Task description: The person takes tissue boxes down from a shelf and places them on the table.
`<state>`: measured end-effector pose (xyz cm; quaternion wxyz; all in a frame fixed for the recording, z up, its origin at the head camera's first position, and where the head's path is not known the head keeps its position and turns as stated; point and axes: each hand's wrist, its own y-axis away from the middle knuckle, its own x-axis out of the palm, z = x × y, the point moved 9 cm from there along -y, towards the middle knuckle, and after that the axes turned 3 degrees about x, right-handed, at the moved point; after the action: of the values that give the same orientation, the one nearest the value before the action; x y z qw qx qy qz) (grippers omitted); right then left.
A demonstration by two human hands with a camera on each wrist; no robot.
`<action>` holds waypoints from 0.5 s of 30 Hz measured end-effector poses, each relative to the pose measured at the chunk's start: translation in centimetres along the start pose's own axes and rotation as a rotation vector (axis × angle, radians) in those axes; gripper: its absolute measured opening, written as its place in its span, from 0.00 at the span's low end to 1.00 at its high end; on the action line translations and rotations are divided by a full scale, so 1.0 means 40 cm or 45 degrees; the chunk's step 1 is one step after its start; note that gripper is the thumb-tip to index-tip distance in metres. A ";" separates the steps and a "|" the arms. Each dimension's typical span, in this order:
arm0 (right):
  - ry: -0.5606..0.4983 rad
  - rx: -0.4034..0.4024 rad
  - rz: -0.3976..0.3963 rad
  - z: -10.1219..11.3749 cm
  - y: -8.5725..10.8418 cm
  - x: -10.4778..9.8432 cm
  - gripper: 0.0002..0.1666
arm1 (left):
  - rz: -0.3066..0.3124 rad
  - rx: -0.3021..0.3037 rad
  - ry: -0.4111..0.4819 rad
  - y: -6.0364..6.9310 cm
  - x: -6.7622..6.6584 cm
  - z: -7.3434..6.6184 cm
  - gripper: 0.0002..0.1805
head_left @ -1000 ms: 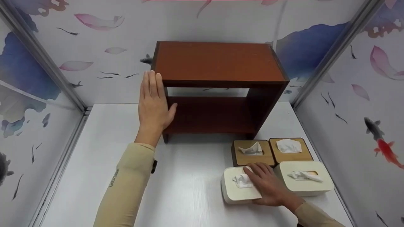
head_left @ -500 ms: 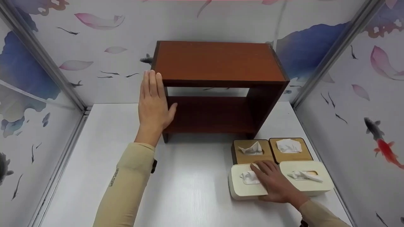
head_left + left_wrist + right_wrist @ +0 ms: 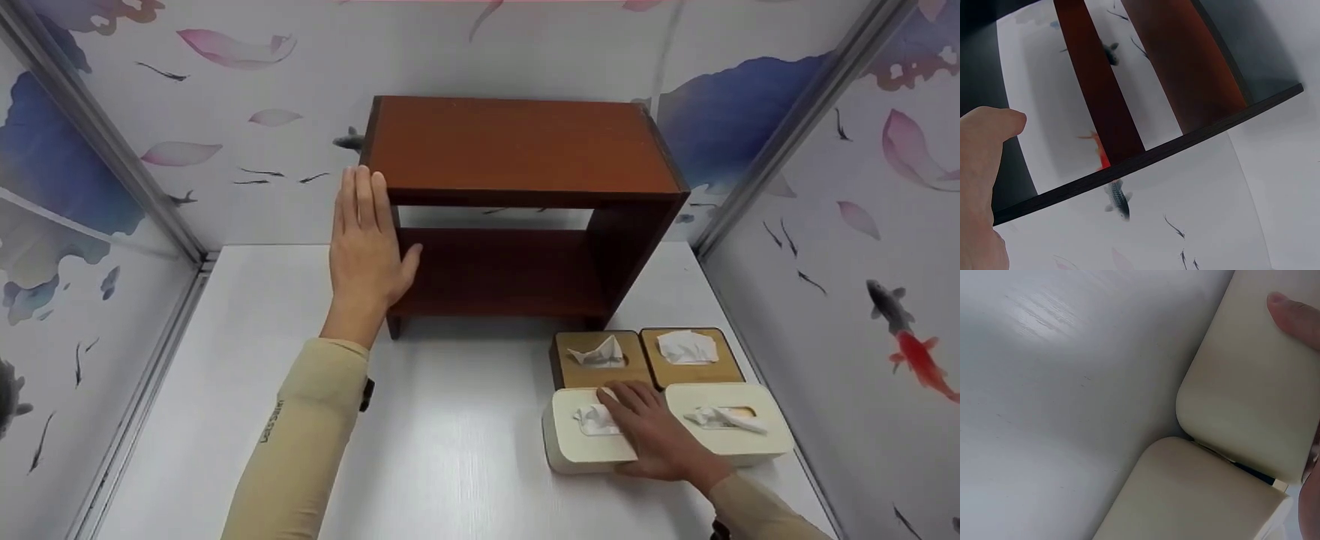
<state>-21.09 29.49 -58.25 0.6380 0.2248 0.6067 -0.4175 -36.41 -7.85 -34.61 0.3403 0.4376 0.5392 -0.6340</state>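
A reddish-brown wooden shelf unit (image 3: 525, 146) stands at the back of the white table. Against its left side lies my left hand (image 3: 367, 255), fingers straight and thumb spread toward the front opening. The left wrist view shows only that thumb (image 3: 994, 129) beside the dark edge of the shelf. My right hand (image 3: 656, 431) grips a cream tissue box (image 3: 562, 435) across its right end, covering part of the top. A second cream tissue box (image 3: 772, 427) sits directly to the right. In the right wrist view, the right thumb (image 3: 1292, 318) presses on the held box's side.
Behind the cream boxes, two wood-topped tissue boxes stand side by side, a left one (image 3: 600, 375) and a right one (image 3: 690, 367), both near the shelf's right leg. Patterned panels (image 3: 810, 315) with metal frame strips enclose the white table (image 3: 442, 450).
My right hand has slid the cream tissue box to the right and slightly back, up to the other cream box; over the last half second it barely moves. The left hand stays put.
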 end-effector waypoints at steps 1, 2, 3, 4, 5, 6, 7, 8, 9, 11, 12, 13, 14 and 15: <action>-0.005 0.007 0.000 -0.002 0.002 0.001 0.70 | -0.001 0.002 0.001 0.000 -0.001 -0.001 0.57; -0.011 0.012 0.000 -0.003 0.003 0.001 0.70 | -0.002 0.004 -0.001 0.000 -0.001 -0.001 0.58; -0.018 0.014 -0.002 -0.004 0.004 0.000 0.70 | -0.005 0.006 -0.002 0.000 -0.002 -0.001 0.58; -0.021 0.014 -0.001 -0.004 0.005 0.000 0.70 | -0.005 0.007 -0.007 0.000 -0.002 -0.002 0.58; -0.020 0.011 0.003 -0.004 0.005 0.000 0.70 | -0.006 0.009 -0.009 0.000 -0.003 -0.002 0.58; -0.011 0.008 0.008 -0.004 0.005 -0.001 0.69 | -0.007 0.011 -0.009 0.000 -0.004 -0.002 0.58; -0.009 0.006 0.019 -0.004 0.005 -0.001 0.69 | -0.007 0.013 -0.010 0.000 -0.004 -0.002 0.58; -0.011 0.005 0.036 -0.004 0.005 -0.001 0.69 | -0.008 0.016 -0.010 0.001 -0.005 -0.001 0.58; -0.013 0.003 0.050 -0.004 0.004 -0.002 0.69 | -0.008 0.016 -0.010 0.001 -0.005 0.000 0.58; -0.011 -0.003 0.076 -0.004 0.002 -0.004 0.68 | -0.007 0.019 -0.012 0.002 -0.006 0.001 0.57; -0.014 -0.002 0.089 -0.004 0.001 -0.006 0.68 | -0.007 0.020 -0.012 0.002 -0.006 0.002 0.57; -0.022 -0.003 0.099 -0.004 -0.001 -0.007 0.67 | -0.008 0.021 -0.010 0.003 -0.007 0.003 0.57; -0.032 -0.003 0.107 -0.005 -0.002 -0.008 0.66 | -0.009 0.021 -0.008 0.003 -0.007 0.003 0.57; -0.043 0.003 0.119 -0.005 -0.003 -0.009 0.64 | -0.008 0.021 -0.008 0.003 -0.008 0.004 0.57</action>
<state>-21.29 29.68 -57.91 0.6667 0.2466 0.5843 -0.3915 -36.19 -8.04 -34.38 0.3364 0.4368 0.5344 -0.6406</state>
